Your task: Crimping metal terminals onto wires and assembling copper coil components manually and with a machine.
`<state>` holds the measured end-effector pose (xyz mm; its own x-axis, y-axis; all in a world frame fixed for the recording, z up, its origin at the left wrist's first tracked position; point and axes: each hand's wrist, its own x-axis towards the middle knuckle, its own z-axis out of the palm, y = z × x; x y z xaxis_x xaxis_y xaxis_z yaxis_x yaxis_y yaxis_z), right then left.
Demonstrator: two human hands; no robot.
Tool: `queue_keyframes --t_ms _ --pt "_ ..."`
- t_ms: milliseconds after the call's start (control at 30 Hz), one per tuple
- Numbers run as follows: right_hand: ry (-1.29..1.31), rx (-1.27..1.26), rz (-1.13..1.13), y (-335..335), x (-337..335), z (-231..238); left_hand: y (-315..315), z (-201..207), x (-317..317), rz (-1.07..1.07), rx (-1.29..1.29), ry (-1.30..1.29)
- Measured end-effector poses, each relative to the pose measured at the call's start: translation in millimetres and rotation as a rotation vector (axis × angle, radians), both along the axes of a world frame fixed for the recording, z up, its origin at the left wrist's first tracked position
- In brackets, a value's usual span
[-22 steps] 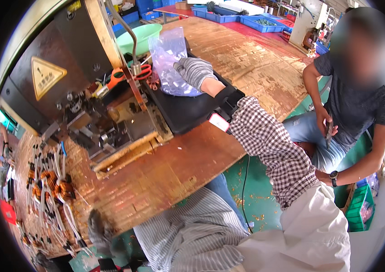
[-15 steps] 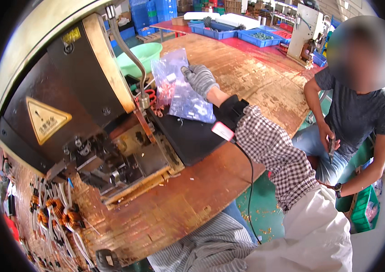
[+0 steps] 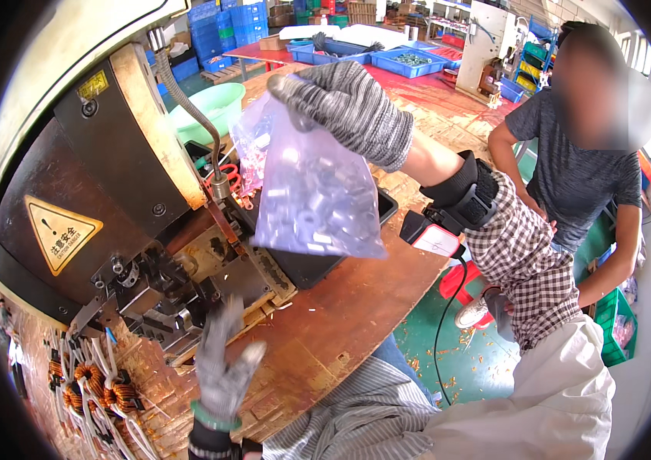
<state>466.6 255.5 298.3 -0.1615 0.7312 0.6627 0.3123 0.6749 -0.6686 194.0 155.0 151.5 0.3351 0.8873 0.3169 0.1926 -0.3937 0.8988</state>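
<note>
My right hand [image 3: 348, 107], in a grey knitted glove, is pinched on the top of a clear plastic bag [image 3: 318, 203]. The bag hangs above a black tray [image 3: 306, 270] and holds many small pale tubular parts. Behind it, partly covered, another plastic bag [image 3: 253, 142] contains reddish pieces. My left hand [image 3: 226, 368], gloved too, is low in the view with its fingers stretched and thumb apart. It holds nothing and is just in front of the metal die area [image 3: 164, 295] of a machine.
The large machine [image 3: 42, 184] with a yellow warning triangle fills the left side. Copper-wound coils with white leads [image 3: 88, 379] lie below it. A pale green bowl [image 3: 210, 111] and red-handled tool [image 3: 227, 180] are behind. At right sits a person [image 3: 586, 180]; blue trays [image 3: 410, 63] stand far back.
My right hand has lifted the bag of pale parts from the black tray, toward me. My left hand has come into view beside the machine. The co-worker's arms have shifted.
</note>
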Motion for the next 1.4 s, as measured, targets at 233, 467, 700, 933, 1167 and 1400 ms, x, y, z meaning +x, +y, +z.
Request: queue_keyframes --t_ms 233,467,700,933,1167,1400 --pt "-0.04 -0.214 0.083 -10.7 -11.1 -34.9 46.5 -39.3 46.9 -0.555 -0.606 -0.412" --pt "-0.092 -0.615 0.003 38.6 -3.0 -97.2 41.6 -57.7 85.2 -0.472 -0.917 -0.741" --pt "-0.185 -0.437 -0.033 53.4 41.8 -130.5 38.7 -42.0 94.2 -0.498 -1.116 -0.856" --pt "-0.025 -1.321 0.135 -48.9 95.5 -157.5 41.9 -33.0 91.9 -0.333 -1.095 -0.81" --pt "0.819 -1.396 0.34 -93.3 55.0 -154.6 51.8 -32.1 100.2 -0.39 -1.197 -0.881" --pt "0.801 -1.319 0.259 -82.4 69.5 -138.8 48.4 -18.1 113.7 -0.424 -1.164 -0.889"
